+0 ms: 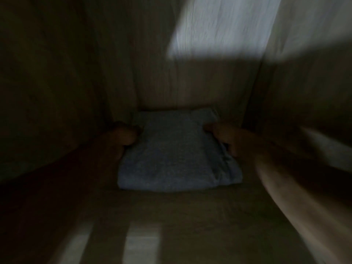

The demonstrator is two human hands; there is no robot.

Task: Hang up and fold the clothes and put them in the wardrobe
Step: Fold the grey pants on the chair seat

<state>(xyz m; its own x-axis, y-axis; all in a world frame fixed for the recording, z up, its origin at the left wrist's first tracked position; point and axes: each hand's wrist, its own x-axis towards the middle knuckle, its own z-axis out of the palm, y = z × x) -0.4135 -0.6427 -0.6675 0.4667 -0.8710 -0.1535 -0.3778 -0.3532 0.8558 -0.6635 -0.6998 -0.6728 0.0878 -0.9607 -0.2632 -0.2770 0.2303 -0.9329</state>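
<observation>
Head view, dark and blurred: a folded blue cloth (177,155) lies on a wooden shelf (190,216), its far edge against the back wall (190,82). It sits between the two hands. Left hand (123,138) grips its left edge, right hand (226,140) its right edge, fingers curled onto the fabric.

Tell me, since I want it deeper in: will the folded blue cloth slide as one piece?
Probably not rigidly: the folded blue cloth looks soft, so it may bunch. The left hand and right hand at both sides should help it hold shape.
</observation>
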